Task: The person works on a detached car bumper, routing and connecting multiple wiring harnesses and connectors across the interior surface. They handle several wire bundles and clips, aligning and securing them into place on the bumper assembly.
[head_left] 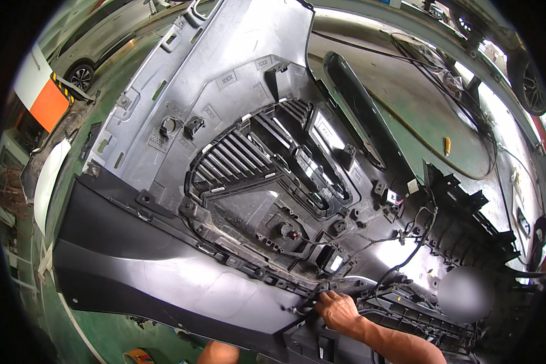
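Note:
A large car bumper cover lies with its inner side up, its grey shell (pixel 158 139) reaching toward the far side. A glossy black trim panel (pixel 182 285) runs along its near left edge. My right hand (pixel 338 311) is closed at the seam between this panel and the shell, fingers bent and pressed together. Whatever they pinch there is too small and dark to make out. Part of my left arm (pixel 218 353) shows at the lower edge; the panel hides its hand and fingers. A slatted grille insert (pixel 233 159) and dark wiring (pixel 406 261) sit inside the shell.
A long dark trim strip (pixel 364 109) lies beyond the bumper. Cables and a hose (pixel 406 128) run over the green floor, near a small yellow object (pixel 447 146). A car (pixel 97 42) stands at far left, behind a white and orange panel (pixel 47 106).

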Motion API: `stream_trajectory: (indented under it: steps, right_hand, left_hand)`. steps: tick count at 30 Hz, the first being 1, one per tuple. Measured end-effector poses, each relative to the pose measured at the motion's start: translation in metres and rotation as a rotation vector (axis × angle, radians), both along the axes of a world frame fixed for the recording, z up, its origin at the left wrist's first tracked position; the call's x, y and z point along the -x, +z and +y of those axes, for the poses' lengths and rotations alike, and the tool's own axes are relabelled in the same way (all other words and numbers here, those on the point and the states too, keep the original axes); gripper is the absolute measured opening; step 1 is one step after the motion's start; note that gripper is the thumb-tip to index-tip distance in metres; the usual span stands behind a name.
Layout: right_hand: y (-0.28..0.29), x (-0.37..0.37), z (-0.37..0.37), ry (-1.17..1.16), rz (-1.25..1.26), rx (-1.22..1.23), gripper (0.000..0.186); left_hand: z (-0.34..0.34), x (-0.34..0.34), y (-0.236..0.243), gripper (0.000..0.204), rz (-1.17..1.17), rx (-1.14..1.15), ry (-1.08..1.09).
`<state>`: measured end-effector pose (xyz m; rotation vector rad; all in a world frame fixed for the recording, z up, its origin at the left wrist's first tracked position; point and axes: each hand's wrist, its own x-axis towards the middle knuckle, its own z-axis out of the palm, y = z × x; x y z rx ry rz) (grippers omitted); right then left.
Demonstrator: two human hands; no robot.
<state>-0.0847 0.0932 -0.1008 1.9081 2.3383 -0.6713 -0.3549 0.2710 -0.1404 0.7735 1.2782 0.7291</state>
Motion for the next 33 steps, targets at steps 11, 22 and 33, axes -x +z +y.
stream_trajectory:
  steps: [11,22,33]
  right_hand:
    - [0.078,-0.016,-0.003,-0.194,0.393,-0.208,0.024]
    - [0.207,-0.003,0.003,-0.245,0.79,-0.587,0.027]
    - [0.218,0.027,0.018,-0.285,1.098,-0.381,0.026]
  left_hand:
    - [-0.012,0.014,-0.003,0.029,-0.048,-0.003,0.072]
    - [-0.082,0.121,0.07,0.028,0.141,-0.319,0.449]
    - [-0.083,-0.006,0.253,0.034,0.482,-1.284,-0.532]
